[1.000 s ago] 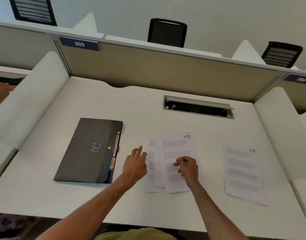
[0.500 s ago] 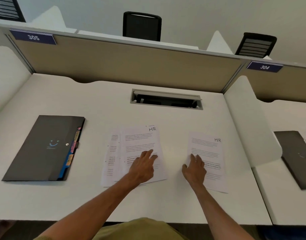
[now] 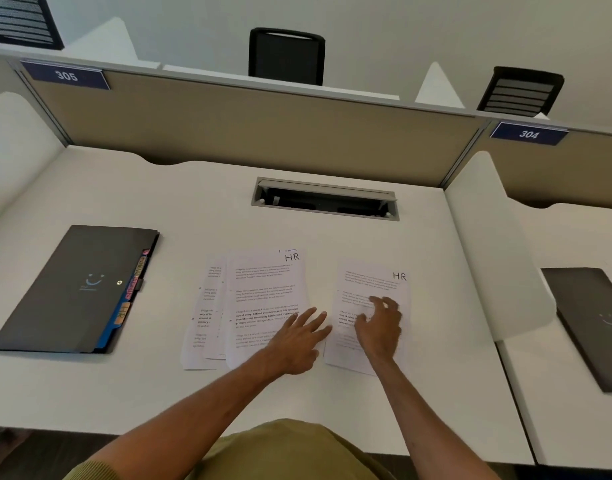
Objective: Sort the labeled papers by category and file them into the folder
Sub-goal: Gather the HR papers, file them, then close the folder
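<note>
A fanned stack of printed papers (image 3: 259,292) lies in the middle of the white desk (image 3: 193,209), its top sheet marked HR. A single sheet marked HR (image 3: 370,285) lies just right of it. My left hand (image 3: 297,337) rests flat on the stack's lower right corner, fingers straight. My right hand (image 3: 379,327) lies on the single sheet with fingers bent and blurred. A dark folder (image 3: 72,289) with coloured tabs along its right edge lies shut at the desk's left.
A cable slot (image 3: 325,200) is cut into the desk behind the papers. White dividers (image 3: 484,237) stand on both sides. The neighbouring desk on the right holds another dark folder (image 3: 592,320). A beige partition (image 3: 263,129) closes the back.
My right hand has moved further up onto the single HR sheet and bent its fingers. My left hand has slid right to the stack's lower right corner.
</note>
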The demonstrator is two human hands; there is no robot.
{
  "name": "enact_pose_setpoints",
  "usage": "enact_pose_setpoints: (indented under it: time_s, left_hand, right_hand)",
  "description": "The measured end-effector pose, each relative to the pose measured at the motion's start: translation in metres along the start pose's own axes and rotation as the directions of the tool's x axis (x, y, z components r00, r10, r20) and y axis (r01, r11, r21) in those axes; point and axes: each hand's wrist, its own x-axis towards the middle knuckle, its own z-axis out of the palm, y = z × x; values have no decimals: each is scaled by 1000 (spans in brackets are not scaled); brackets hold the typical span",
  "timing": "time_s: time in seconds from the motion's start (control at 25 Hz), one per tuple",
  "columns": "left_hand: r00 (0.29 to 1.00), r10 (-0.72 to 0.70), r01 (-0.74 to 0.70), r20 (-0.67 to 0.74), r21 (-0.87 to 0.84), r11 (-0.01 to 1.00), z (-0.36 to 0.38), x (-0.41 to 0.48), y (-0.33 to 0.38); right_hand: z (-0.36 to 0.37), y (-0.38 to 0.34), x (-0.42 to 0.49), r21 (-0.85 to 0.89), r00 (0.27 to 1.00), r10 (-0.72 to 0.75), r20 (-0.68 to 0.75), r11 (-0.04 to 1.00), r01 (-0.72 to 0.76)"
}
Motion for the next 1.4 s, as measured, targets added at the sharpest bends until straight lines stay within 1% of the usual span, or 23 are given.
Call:
enact_pose_setpoints:
  time_s: [0.08,0.12,0.16,0.28,0.4,0.48,0.56,0.68,0.76,0.88,0.96,1.04,1.12,1.2,1.24,1.32,1.4]
  left_hand:
    - [1000,-2,2,21,12,1000,4,-2,-4]
    - [1000,1,-2,22,12,1000,6,-2,-5]
    - [1000,8,-8,20,15,1000,9,-3,-6]
    - [999,46,-47,24,35,998,14,-1,-7]
    - [997,69,-69,20,28,997,14,-1,-8]
    - [997,79,-80,13,23,997,13,1,-9]
    - [996,82,-83,18,12,997,12,1,-12]
    - [995,90,-90,37,-14,996,9,1,-17]
    - [996,89,-87,27,-48,995,5,-1,-21]
    - [995,76,-86,-66,-174,981,2,-5,-33]
    - [990,47,-82,-134,-270,959,0,-7,-45]
    - [983,-6,-59,-181,-353,934,-4,-12,-58]
    - [972,-69,-34,-224,-425,905,-13,-18,-69]
    - [951,-148,-24,-270,-545,838,-24,-27,-79]
    - [937,-203,-24,-286,-631,776,-30,-33,-85]
    - [909,-317,-12,-271,-776,630,-41,-45,-98]
    - [897,-366,-4,-248,-832,554,-49,-58,-112]
  right_hand:
    - [-7,17,6,-42,972,229,-47,972,-231]
    - [-9,26,6,-55,949,311,-46,948,-313]
    - [-10,33,5,-73,935,354,-30,932,-355]
    - [-8,44,0,-143,937,348,6,928,-344]
    - [-10,39,-1,-127,942,336,2,934,-333]
    - [-12,35,-1,-51,943,331,2,942,-331]
    - [-17,28,-2,97,938,345,-18,935,-342]
    - [-27,18,-2,282,916,401,-21,881,-379]
    - [-36,16,1,323,903,426,-62,864,-385]
    - [-45,14,3,397,873,458,-168,842,-366]
    - [-47,12,1,520,832,510,-219,783,-342]
    - [-46,5,-2,670,790,574,-214,675,-309]
    - [-43,-7,-7,799,779,611,-143,535,-273]
    - [-39,-21,-12,867,810,586,-8,407,-286]
    - [-35,-29,-15,874,834,548,64,373,-312]
    - [-24,-44,-23,861,886,428,178,368,-351]
    - [-11,-59,-30,844,917,308,254,393,-366]
